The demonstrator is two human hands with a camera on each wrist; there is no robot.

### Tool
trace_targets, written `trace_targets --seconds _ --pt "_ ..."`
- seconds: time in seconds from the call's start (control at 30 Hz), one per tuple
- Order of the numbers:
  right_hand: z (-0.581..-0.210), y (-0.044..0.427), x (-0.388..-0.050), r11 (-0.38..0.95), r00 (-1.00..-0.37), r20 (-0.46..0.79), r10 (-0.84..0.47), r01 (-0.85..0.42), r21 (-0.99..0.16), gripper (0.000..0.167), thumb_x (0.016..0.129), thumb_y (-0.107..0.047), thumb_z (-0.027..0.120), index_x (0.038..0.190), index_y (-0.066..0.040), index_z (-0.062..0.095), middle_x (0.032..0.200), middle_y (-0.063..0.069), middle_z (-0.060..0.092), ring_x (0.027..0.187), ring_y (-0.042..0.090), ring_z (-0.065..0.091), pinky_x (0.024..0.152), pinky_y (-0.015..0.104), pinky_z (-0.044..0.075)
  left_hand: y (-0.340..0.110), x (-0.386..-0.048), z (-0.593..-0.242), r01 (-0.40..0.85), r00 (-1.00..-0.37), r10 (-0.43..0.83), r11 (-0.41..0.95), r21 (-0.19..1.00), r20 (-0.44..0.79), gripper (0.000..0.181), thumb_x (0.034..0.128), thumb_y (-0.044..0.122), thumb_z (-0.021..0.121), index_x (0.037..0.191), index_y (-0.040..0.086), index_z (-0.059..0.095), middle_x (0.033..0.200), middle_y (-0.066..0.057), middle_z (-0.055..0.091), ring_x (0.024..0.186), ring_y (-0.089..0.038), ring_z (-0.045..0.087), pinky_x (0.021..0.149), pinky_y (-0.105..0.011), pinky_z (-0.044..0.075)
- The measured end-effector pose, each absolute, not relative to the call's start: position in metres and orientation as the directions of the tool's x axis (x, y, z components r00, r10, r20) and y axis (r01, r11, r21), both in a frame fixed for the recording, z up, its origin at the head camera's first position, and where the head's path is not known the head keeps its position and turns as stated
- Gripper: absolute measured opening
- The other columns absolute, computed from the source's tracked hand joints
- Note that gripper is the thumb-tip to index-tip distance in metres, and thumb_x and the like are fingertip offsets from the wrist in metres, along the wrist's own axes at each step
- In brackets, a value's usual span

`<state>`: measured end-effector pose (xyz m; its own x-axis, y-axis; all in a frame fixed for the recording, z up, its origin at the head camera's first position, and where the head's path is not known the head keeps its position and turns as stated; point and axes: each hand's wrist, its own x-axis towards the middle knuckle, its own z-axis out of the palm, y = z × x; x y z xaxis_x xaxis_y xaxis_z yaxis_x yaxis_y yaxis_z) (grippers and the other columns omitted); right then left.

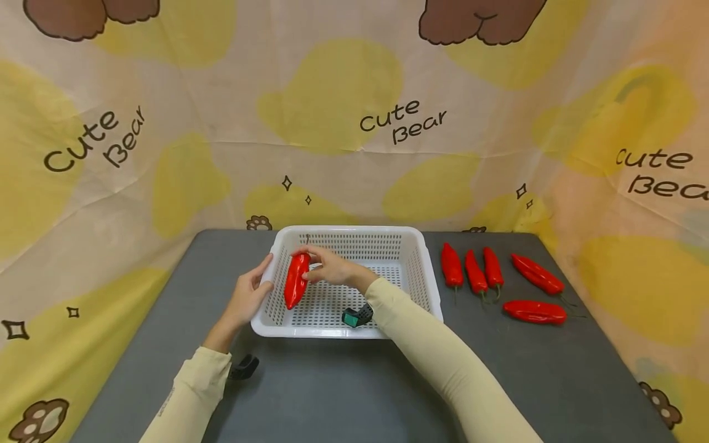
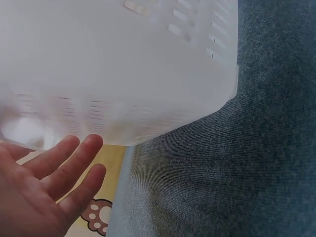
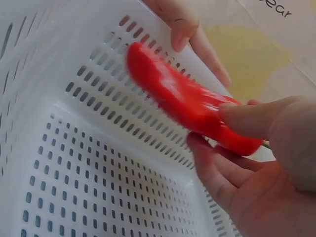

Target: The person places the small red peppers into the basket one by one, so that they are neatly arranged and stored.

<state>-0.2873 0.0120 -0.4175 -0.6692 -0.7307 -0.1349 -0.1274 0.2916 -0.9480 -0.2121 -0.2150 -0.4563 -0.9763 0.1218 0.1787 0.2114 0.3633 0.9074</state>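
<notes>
In the head view my right hand [image 1: 332, 269] pinches a glossy red chili pepper [image 1: 296, 282] between thumb and fingers, over the left part of a white perforated plastic basket [image 1: 354, 332]. The right wrist view has the pepper [image 3: 173, 94] tilted above the basket floor, its stem end toward the palm. On the basket's left rim is my left hand [image 1: 247, 296], its thumb over the edge and its fingers along the outer side. Those fingers [image 2: 79, 163] extend beside the basket wall in the left wrist view.
Several more red peppers lie on the grey table right of the basket, among them a pepper [image 1: 534, 312] nearest the front and a pepper [image 1: 451, 266] by the basket. Cloth printed with bears [image 1: 354, 123] hangs behind and at both sides.
</notes>
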Motion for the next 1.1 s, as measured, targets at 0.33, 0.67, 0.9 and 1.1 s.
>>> trace_targets --seconds 0.33,0.67,0.9,1.1 --pt "-0.424 0.012 -0.285 0.374 -0.584 -0.211 -0.784 -0.172 -0.912 0.058 0.093 -0.004 0.064 0.148 -0.018 0.05 0.144 0.012 0.053 0.133 0.033 0.049 0.099 0.04 0.056 -0.216 -0.21 -0.457 0.221 -0.974 0.12 0.36 0.906 0.19 0.063 0.0956 -0.003 0.046 0.157 0.002 0.032 0.156 -0.03 0.038 0.119 -0.051 0.06 0.085 -0.052 0.058" --pt "-0.428 0.013 -0.28 0.475 -0.524 -0.366 -0.769 -0.086 -0.876 0.062 0.093 -0.013 0.068 0.15 -0.024 0.047 0.147 0.008 0.048 0.13 0.028 0.049 0.102 0.041 0.055 -0.216 -0.209 -0.461 0.248 -0.968 0.118 0.349 0.904 0.22 0.063 0.0946 -0.004 0.045 0.156 0.002 0.034 0.155 -0.029 0.04 0.121 -0.048 0.059 0.088 -0.054 0.055" --pt "-0.432 0.013 -0.28 0.476 -0.475 -0.422 -0.772 0.009 -0.88 0.068 0.093 -0.013 0.069 0.153 -0.028 0.042 0.154 0.008 0.041 0.129 0.023 0.05 0.103 0.042 0.055 -0.216 -0.208 -0.461 0.246 -0.969 0.115 0.334 0.91 0.219 0.063 0.0941 -0.004 0.045 0.156 0.002 0.034 0.154 -0.03 0.042 0.12 -0.047 0.059 0.087 -0.055 0.056" --pt "-0.434 0.014 -0.279 0.464 -0.461 -0.427 -0.778 0.036 -0.885 0.065 0.095 -0.015 0.066 0.154 -0.023 0.04 0.149 0.009 0.044 0.124 0.024 0.055 0.103 0.042 0.055 -0.216 -0.206 -0.459 0.235 -0.971 0.115 0.34 0.911 0.208 0.065 0.0938 -0.004 0.045 0.157 0.003 0.033 0.158 -0.026 0.038 0.125 -0.045 0.057 0.09 -0.055 0.055"
